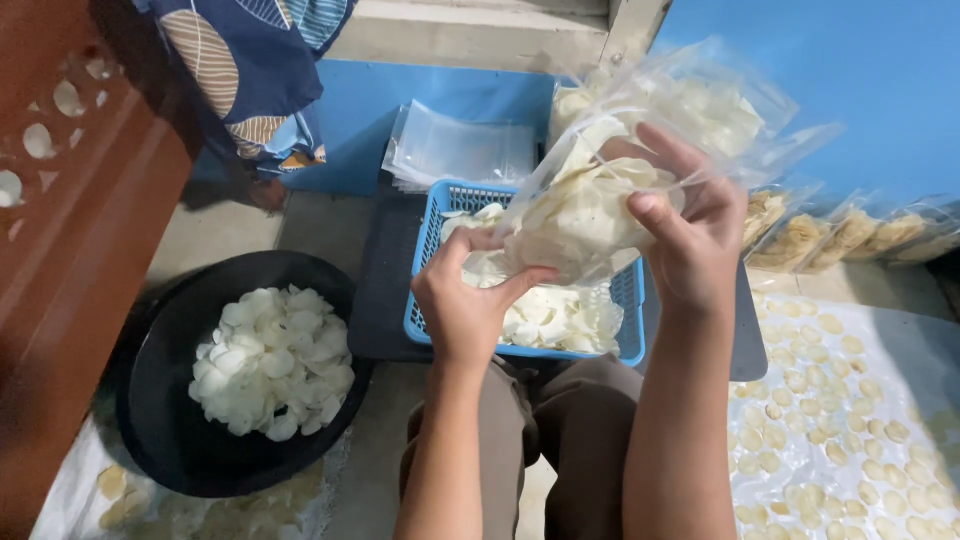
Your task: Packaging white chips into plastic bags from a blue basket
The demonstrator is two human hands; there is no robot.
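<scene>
Two hands hold one clear plastic bag point(600, 190) of pale crackers above one blue basket point(430, 250). The left hand point(465, 305) pinches the bag's lower edge between thumb and fingers; the right hand point(690, 235) grips its upper side, fingers curled round the film. One black basin point(160, 400) at the left holds a heap of white crackers point(272, 360). One stack of empty clear bags point(460, 150) lies behind the basket. Filled bags point(850, 235) line the blue wall point(860, 80), at least four, the row cut off at the right edge. Loose crackers point(840, 420) on a sheet at the right are too many to count.
</scene>
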